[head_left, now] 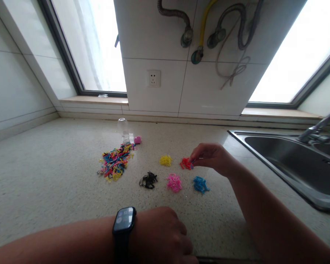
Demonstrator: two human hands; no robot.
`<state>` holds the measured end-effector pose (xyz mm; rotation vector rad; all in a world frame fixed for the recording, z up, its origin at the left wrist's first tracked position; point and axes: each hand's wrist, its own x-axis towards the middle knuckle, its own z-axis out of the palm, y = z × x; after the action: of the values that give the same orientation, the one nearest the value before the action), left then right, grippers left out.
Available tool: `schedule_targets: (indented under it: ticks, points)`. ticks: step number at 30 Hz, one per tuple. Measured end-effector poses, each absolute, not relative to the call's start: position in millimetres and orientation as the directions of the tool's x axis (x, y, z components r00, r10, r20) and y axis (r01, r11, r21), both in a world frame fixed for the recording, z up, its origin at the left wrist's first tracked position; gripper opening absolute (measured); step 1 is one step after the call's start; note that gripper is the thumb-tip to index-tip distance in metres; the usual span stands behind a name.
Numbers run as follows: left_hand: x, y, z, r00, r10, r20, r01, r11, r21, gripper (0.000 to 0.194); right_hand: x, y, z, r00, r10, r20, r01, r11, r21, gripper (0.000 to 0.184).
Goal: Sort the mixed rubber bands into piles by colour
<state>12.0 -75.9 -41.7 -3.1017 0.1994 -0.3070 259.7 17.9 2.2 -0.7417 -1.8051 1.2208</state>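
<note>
My right hand (207, 158) reaches over the counter, thumb and fingertips pinched at a pile of small red rubber bands (185, 163). A speck of blue shows at the fingertips, probably a band. Close by lie separate piles of yellow bands (165, 160), pink bands (174, 183), blue bands (200, 184) and black bands (149, 180). Farther left spreads a larger heap of mixed-colour bands (116, 160). My left hand (162, 234), with a dark watch on its wrist, rests at the near counter edge; its fingers are curled and the palm is hidden.
Behind the mixed heap stands a clear bottle (123, 130), with a pink cap (138, 140) beside it. A steel sink (280, 157) with a faucet (319, 128) is set into the counter at right. The tiled wall holds a socket (154, 78) and several hoses.
</note>
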Motion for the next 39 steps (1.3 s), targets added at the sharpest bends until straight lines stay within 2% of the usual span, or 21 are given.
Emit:
schedule_targets:
  ticks: [4, 7, 14, 19, 28, 39]
  points:
    - [11.5, -76.5, -41.2, 0.972, -0.121, 0.2, -0.116, -0.993, -0.035, 0.009, 261.7, 17.3, 4.1, -0.493, 0.82, 0.289, 0.041, 0.354, -0.934, 0.014]
    - [11.8, -76.0, -41.4, 0.972, -0.117, 0.206, -0.11, -0.993, -0.041, 0.008, 265.1, 16.2, 9.3, -0.525, 0.82, 0.227, 0.139, 0.346, -0.928, 0.015]
    - [13.2, -75.2, -44.6, 0.968, -0.126, 0.218, -0.122, -0.992, -0.032, 0.007, 287.0, 17.0, 19.0, -0.62, 0.767, -0.166, 0.512, 0.236, -0.826, 0.023]
    - [12.8, -75.9, -45.3, 0.964, -0.123, 0.234, -0.12, -0.992, -0.029, 0.008, 299.5, 19.8, 12.6, -0.609, 0.708, -0.359, 0.624, 0.147, -0.768, 0.025]
    - [13.4, -76.4, -46.7, 0.957, -0.126, 0.261, -0.12, -0.992, -0.039, 0.009, 297.3, 24.4, 6.0, -0.595, 0.691, -0.41, 0.715, 0.222, -0.663, 0.022]
    - [12.6, -75.5, -47.0, 0.957, -0.126, 0.26, -0.119, -0.992, -0.041, 0.009, 305.3, 29.3, -1.3, -0.6, 0.696, -0.393, 0.684, 0.193, -0.703, 0.029]
